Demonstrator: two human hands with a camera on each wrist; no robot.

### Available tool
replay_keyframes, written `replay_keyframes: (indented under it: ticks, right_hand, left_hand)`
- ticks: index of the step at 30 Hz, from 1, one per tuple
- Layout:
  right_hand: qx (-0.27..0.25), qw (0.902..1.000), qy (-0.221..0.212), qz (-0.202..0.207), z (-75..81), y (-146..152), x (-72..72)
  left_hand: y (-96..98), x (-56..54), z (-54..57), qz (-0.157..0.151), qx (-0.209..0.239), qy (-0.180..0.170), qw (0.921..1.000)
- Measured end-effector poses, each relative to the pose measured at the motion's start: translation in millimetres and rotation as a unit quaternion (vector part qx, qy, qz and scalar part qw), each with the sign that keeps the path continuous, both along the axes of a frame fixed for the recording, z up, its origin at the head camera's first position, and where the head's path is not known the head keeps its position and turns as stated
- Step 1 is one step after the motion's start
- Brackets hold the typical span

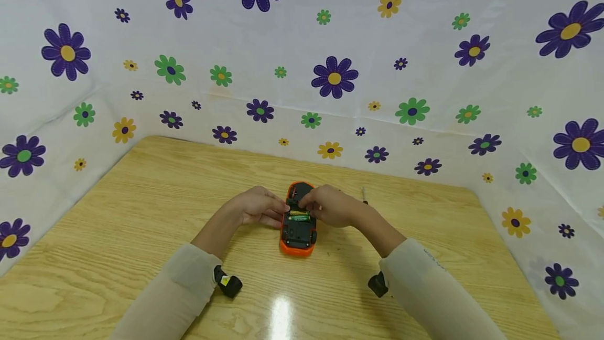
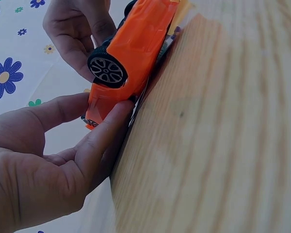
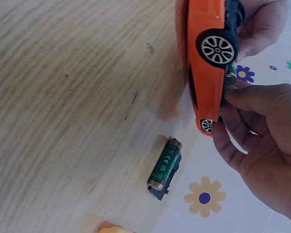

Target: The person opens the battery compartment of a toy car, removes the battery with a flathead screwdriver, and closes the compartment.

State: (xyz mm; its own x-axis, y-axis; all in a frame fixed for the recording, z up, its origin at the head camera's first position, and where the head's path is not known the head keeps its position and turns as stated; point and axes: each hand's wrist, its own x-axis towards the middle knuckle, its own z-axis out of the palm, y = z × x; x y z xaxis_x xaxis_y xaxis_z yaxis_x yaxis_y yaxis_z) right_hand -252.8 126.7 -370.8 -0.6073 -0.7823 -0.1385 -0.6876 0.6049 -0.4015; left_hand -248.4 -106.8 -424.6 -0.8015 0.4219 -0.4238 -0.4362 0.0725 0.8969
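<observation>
An orange toy car lies upside down on the table, its black underside facing up. Green batteries sit side by side across the middle of that underside. My left hand grips the car's left side, thumb at the upper edge and fingers low along the body; the left wrist view shows this left hand on the orange bodywork. From the right, my right hand bends its fingers over the underside, just beyond the batteries. In the right wrist view, the right hand's fingertips touch the underside near a battery end; I cannot tell whether they pinch anything.
A single green battery rests on a small black plastic piece on the table. A screwdriver lies beyond the right forearm. The wooden table is bordered by a flower-patterned cloth.
</observation>
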Motion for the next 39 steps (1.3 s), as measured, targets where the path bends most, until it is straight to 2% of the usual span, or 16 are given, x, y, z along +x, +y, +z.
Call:
replay_keyframes:
  ticks: [7, 16, 26, 39]
  right_hand:
    - [0.009, 0.9999, 0.004, 0.01, -4.4, -1, 3.0]
    - [0.037, 0.9983, 0.043, 0.015, -7.7, -1, 8.8]
    - [-0.023, 0.9989, 0.041, 0.011, -4.8, 8, 5.0]
    - [-0.09, 0.9947, 0.034, -0.036, -16.3, 17, -5.7]
  left_hand:
    - [0.2, 0.5, 0.9, -0.002, -0.002, 0.002, 1.0]
    - [-0.8, 0.7, 1.5, 0.0, -0.003, 0.003, 1.0]
    - [0.4, 2.0, 1.6, -0.001, -0.001, 0.003, 1.0]
    - [1.8, -0.3, -0.3, -0.002, -0.007, 0.008, 0.9999]
